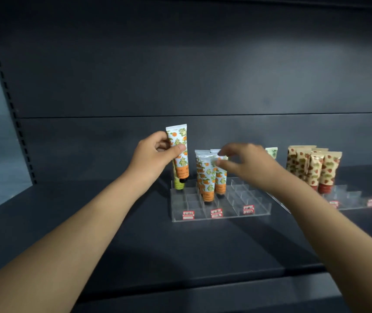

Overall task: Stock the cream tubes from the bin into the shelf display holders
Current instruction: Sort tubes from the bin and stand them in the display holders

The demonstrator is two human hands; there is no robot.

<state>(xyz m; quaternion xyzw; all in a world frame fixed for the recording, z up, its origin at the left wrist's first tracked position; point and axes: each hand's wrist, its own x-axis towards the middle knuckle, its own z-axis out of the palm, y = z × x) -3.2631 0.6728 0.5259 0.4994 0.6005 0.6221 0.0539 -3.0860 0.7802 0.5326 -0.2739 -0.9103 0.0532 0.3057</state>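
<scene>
My left hand [155, 154] grips an orange-patterned cream tube [178, 152], cap down, above the back left corner of the clear acrylic holder [221, 211]. A yellow-green tube [179, 185] stands in the slot just below it. Several orange-patterned tubes [207, 177] stand upright in the holder's middle column. My right hand [246, 163] hovers blurred over their tops, its fingertips at the top of one tube [221, 175]; whether it pinches that tube is unclear. The bin is out of view.
A second acrylic holder [349, 199] at the right carries several strawberry-patterned tubes [313, 168]. A green-patterned tube [272, 152] peeks out behind my right hand. Both holders sit on a dark shelf [90, 222] with a dark back panel and red price labels along their fronts.
</scene>
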